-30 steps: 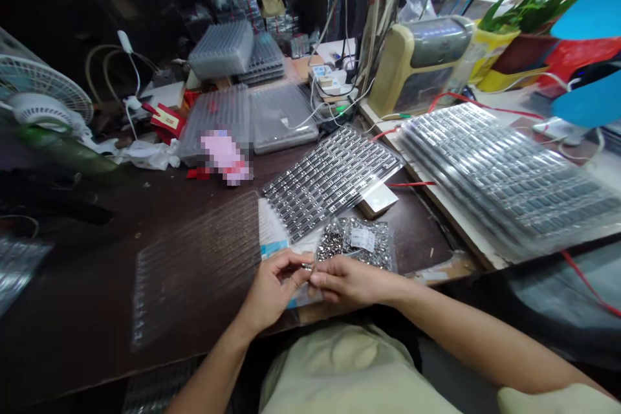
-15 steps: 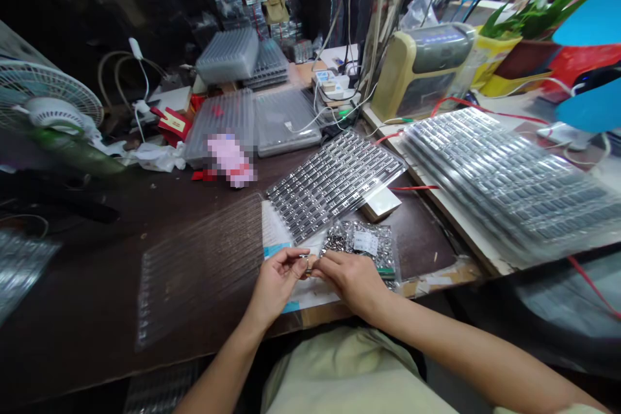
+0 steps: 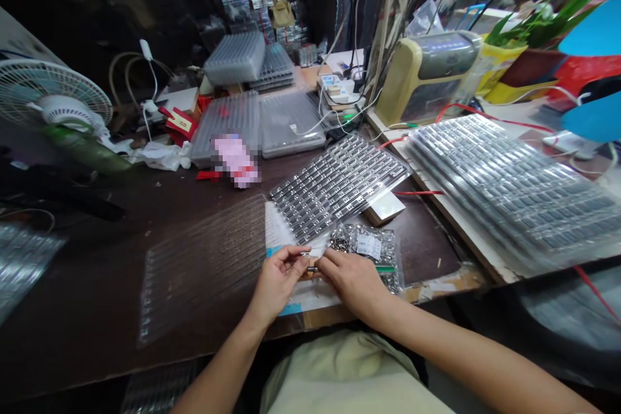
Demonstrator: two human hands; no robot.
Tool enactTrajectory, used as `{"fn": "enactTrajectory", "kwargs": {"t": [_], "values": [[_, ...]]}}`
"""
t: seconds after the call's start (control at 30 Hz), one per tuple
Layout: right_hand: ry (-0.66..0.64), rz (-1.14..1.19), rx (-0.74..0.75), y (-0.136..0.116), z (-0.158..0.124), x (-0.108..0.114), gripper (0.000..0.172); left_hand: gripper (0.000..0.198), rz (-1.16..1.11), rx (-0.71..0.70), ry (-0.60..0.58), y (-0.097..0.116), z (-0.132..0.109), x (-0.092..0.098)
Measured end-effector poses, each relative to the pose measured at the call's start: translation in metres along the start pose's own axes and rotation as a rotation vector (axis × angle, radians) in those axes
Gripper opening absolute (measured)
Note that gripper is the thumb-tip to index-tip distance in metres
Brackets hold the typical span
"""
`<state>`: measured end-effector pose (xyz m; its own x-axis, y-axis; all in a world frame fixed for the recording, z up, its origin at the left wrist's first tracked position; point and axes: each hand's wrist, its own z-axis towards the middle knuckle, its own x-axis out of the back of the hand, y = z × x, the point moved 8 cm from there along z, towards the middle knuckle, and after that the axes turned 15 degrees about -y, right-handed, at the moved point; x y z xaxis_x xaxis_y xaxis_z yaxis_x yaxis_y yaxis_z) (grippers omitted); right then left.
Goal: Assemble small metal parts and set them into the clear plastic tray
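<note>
Lead: Little has moved in the last second. Your hands have stayed together at the near edge of the dark brown wooden bench (image 3: 97, 297), and only the view has drifted. To their left, the empty clear plastic blister tray (image 3: 204, 265) lies flat.

Second: Your left hand (image 3: 277, 279) is closed, with thumb and forefinger pinching one end of the small silvery metal part (image 3: 310, 267). Your right hand (image 3: 354, 281) pinches the other end, fingers curled.

Lead: So the part sits between your fingertips, just short of the clear bag of loose metal pieces (image 3: 371, 251).

Second: My worry is that it's tiny and held by fingertips alone. Loosen either pinch and it could drop off the bench edge into your lap. Your right wrist could also nudge the bag and spill it. The clear tray filled with rows of shiny parts (image 3: 339, 184) lies just behind.
</note>
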<state>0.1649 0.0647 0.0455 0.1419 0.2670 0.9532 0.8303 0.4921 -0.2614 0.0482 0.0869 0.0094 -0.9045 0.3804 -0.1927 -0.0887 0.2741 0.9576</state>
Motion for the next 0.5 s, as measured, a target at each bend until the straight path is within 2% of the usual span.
{"fn": "enactTrajectory", "kwargs": {"t": [0.17,0.27,0.4,0.5], "values": [[0.079,0.011,0.012,-0.0006,-0.0027,0.0067,0.011,0.037,0.023,-0.005,-0.009,0.0006,0.0009,-0.0009],[0.049,0.043,0.045,-0.0014,-0.0021,0.0068,0.013,0.039,0.001,0.011,-0.01,-0.0028,0.0014,-0.0008],[0.046,0.049,-0.019,0.005,-0.0005,0.0065,0.018,0.038,0.008,0.005,0.0,-0.004,0.0023,-0.0002],[0.027,0.036,0.009,0.0032,0.0009,0.0045,0.013,0.039,-0.01,0.005,0.005,-0.0049,0.0028,0.0]]}}
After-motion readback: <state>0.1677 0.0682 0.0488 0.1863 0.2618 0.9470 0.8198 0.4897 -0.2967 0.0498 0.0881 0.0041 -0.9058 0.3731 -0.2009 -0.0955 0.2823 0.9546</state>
